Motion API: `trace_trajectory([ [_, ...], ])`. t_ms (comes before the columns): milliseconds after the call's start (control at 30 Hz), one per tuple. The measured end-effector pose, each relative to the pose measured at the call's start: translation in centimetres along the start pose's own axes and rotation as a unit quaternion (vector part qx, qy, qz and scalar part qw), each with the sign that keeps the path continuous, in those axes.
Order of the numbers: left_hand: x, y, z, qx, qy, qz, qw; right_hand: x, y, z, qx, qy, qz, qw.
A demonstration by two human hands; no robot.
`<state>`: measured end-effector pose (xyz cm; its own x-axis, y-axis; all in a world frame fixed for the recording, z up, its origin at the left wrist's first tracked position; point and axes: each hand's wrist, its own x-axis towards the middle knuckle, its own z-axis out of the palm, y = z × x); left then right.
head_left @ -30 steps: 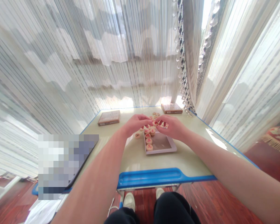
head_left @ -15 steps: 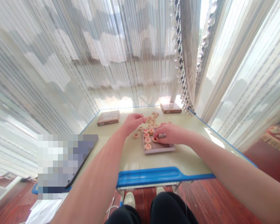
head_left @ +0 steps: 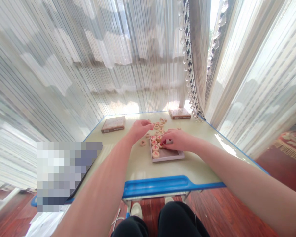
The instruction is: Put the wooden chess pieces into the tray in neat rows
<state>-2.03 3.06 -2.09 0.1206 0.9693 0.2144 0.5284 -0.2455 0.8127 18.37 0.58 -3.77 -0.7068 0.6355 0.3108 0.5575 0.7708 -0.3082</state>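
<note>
Over a shallow box tray [head_left: 168,160] my right hand [head_left: 176,140] is closed, its fingertips on a round Chinese chess piece [head_left: 160,145] lying in the second column. Down the tray's left side runs a column of red-marked pieces, the nearest one a piece with a red character [head_left: 155,154]. Another red-marked piece [head_left: 159,138] tops the second column. My left hand [head_left: 141,129] hovers beyond the tray's far left corner, fingers curled and thumb close to them; whatever they hold is hidden. Loose chess pieces [head_left: 162,125] are scattered by its fingertips.
Two flat boxes stand at the back: a left box [head_left: 113,124] and a right box [head_left: 179,113]. A lone piece [head_left: 143,143] lies left of the tray. A blurred-out dark-edged object [head_left: 88,164] covers the table's left side. The table has a blue front edge [head_left: 158,184].
My right hand has slid the chess piece left and slightly away from me, up against the first column and below the other second-column piece. My left hand has barely moved.
</note>
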Motion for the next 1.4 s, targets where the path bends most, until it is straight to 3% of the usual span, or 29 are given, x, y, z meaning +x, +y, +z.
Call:
trace_trajectory([
  [667,0.0,-0.1,0.0,0.048,-0.012,0.011,0.999,0.0,-0.6,-0.4,-0.022,0.001,0.017,1.000],
  [833,0.0,0.0,0.1,0.066,-0.012,0.005,0.998,0.3,1.3,-0.7,-0.048,0.110,0.108,0.987],
  [933,0.1,-0.2,0.0,0.095,-0.008,0.010,0.995,0.4,3.6,-0.9,-0.108,0.153,0.223,0.957],
  [1000,0.3,-0.5,0.0,0.131,-0.013,-0.004,0.991,0.2,4.8,-1.2,-0.133,0.138,0.293,0.937],
  [1133,0.4,-1.1,-0.1,0.193,-0.086,-0.061,0.975,-0.1,5.2,-1.9,-0.092,0.065,0.375,0.920],
  [1233,0.3,-1.4,-0.2,0.227,-0.113,-0.048,0.966,-0.1,4.7,-2.4,-0.073,0.042,0.387,0.918],
  [1400,0.6,-1.6,-0.1,0.281,-0.098,-0.033,0.954,-0.1,4.7,-2.5,-0.064,0.041,0.361,0.929],
])
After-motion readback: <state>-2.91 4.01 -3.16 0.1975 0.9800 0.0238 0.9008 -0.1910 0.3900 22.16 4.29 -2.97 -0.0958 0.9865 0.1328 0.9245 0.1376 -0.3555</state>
